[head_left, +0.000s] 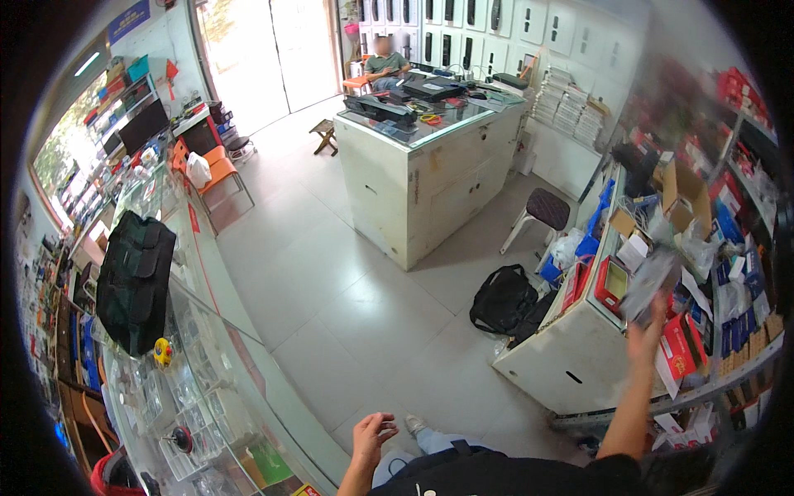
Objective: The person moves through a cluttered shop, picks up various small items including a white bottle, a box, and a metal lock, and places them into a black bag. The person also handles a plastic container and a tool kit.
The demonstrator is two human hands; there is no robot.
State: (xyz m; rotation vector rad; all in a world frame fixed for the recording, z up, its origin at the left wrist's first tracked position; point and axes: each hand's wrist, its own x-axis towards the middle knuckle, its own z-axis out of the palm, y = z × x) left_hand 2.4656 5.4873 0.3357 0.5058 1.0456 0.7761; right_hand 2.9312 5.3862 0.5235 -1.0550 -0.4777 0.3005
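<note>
My right hand (648,326) is raised at the right, over the cluttered white counter. Its fingers close round a grey, box-shaped package (651,285), smeared by motion, so I cannot make out its exact kind. Close beside it are a red-rimmed open box (611,283) and a red and white carton (681,347). My left hand (375,433) hangs in front of my body, fingers loosely bent, holding nothing. Below it are my legs and one shoe (415,425) on the tiled floor.
Shelves (744,273) packed with boxes line the right. A black bag (504,298) lies on the floor near a stool (547,208). A white island counter (389,190) stands ahead; a person (385,66) sits behind it. At left, a glass showcase (207,364) carries a dark bag (136,281).
</note>
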